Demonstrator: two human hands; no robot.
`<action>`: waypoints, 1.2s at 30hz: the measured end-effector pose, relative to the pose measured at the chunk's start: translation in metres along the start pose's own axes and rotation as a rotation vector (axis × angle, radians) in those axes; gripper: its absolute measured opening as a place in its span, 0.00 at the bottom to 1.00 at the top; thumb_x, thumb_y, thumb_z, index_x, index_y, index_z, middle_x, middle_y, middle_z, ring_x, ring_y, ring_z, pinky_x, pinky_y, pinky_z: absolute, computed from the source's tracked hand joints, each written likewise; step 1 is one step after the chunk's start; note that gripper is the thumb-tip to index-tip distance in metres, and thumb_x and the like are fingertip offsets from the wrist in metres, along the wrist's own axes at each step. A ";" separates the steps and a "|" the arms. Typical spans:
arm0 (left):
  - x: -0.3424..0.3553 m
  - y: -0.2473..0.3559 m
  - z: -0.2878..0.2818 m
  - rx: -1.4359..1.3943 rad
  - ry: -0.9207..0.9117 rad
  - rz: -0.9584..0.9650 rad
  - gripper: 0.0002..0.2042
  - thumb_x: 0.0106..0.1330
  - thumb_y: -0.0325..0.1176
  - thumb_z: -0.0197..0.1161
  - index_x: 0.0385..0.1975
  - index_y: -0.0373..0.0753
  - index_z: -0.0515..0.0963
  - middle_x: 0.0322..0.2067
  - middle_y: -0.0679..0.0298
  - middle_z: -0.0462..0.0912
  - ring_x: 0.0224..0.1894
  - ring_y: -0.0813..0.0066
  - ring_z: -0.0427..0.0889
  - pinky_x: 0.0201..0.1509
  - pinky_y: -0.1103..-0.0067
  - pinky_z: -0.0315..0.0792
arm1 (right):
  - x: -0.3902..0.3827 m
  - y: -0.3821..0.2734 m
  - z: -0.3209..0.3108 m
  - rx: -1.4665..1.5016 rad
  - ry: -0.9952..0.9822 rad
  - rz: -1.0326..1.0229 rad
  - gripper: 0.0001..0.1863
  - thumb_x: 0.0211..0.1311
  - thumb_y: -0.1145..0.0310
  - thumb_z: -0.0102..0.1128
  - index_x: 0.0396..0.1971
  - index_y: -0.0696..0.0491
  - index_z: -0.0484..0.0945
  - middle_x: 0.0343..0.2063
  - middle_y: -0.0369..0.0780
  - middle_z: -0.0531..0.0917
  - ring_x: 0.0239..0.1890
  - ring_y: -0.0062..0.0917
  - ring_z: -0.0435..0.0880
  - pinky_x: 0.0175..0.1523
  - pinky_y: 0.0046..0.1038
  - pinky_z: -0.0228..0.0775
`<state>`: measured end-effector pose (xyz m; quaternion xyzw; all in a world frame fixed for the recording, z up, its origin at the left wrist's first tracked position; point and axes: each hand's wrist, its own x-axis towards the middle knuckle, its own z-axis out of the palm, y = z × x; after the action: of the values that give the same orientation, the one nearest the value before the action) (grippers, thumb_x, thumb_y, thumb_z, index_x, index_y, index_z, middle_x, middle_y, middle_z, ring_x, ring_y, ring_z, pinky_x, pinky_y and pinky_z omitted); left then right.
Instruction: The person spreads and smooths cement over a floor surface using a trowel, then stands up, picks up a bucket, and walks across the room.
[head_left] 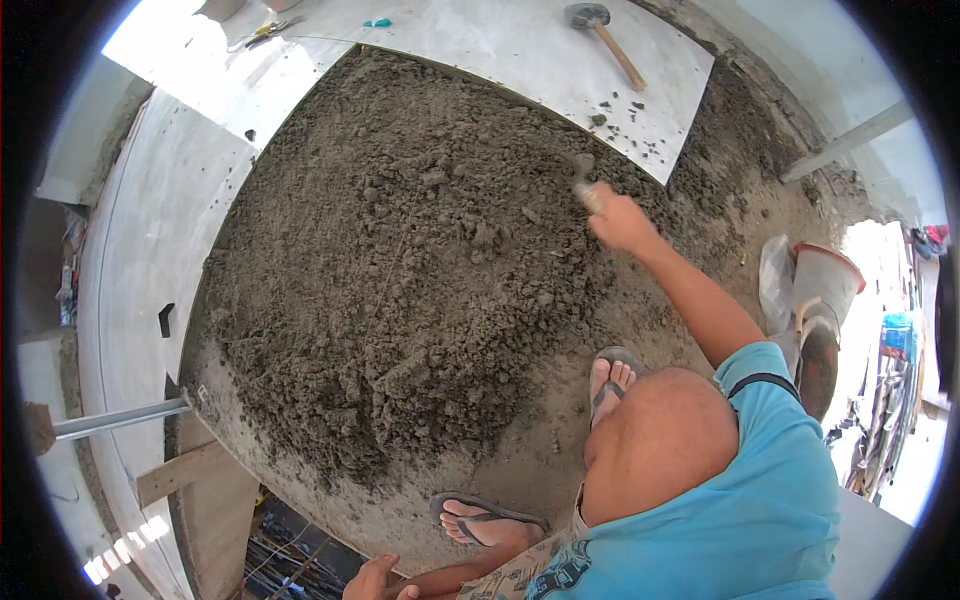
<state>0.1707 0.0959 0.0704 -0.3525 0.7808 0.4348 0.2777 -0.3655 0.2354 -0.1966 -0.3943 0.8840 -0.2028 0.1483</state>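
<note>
My right hand (620, 222) is closed round the handle of a trowel (583, 180), whose blurred blade reaches into the far right part of a bed of damp grey-brown mortar (400, 250). The mortar is loose and crumbly, heaped thicker toward the near side. My left hand (372, 579) hangs low at the bottom edge of the view, near the rim of the floor slab. Its fingers are loosely bent and apart, with nothing seen in them; part of that hand is cut off.
Large pale tiles (480, 60) border the mortar at the back and left. A mallet (605, 45) lies on the back tile, near mortar crumbs. Pliers (268, 32) lie farther left. Buckets (825, 280) stand at right. A metal bar (120, 418) juts in at left, above a drop.
</note>
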 end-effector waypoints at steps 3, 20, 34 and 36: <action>0.001 0.001 -0.001 -0.007 -0.027 0.050 0.21 0.72 0.39 0.54 0.60 0.36 0.66 0.42 0.53 0.75 0.41 0.60 0.77 0.46 0.70 0.71 | -0.007 0.049 -0.004 -0.088 -0.081 0.356 0.24 0.55 0.68 0.55 0.53 0.57 0.64 0.37 0.59 0.81 0.42 0.53 0.81 0.48 0.50 0.71; -0.012 0.000 -0.001 0.022 -0.002 0.040 0.21 0.71 0.37 0.55 0.59 0.31 0.66 0.50 0.46 0.74 0.47 0.49 0.76 0.52 0.66 0.70 | -0.140 -0.063 0.090 0.231 -0.319 0.180 0.27 0.56 0.67 0.52 0.56 0.57 0.59 0.34 0.61 0.79 0.41 0.59 0.78 0.45 0.50 0.70; 0.004 0.012 0.006 0.030 0.030 0.115 0.21 0.64 0.33 0.60 0.54 0.30 0.70 0.49 0.45 0.75 0.51 0.48 0.76 0.55 0.66 0.69 | 0.094 -0.085 0.041 0.230 -0.063 -0.064 0.22 0.56 0.67 0.55 0.50 0.55 0.63 0.38 0.53 0.80 0.39 0.47 0.83 0.42 0.47 0.74; 0.009 0.015 0.002 -0.031 -0.032 0.127 0.22 0.64 0.33 0.61 0.54 0.29 0.69 0.50 0.44 0.75 0.53 0.47 0.75 0.56 0.66 0.69 | 0.111 -0.114 0.048 0.214 -0.462 0.244 0.27 0.58 0.68 0.52 0.56 0.60 0.59 0.40 0.57 0.79 0.41 0.47 0.82 0.43 0.45 0.75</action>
<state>0.1535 0.1002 0.0700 -0.2993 0.7902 0.4693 0.2565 -0.3439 0.0707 -0.1954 -0.3026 0.8414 -0.1804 0.4099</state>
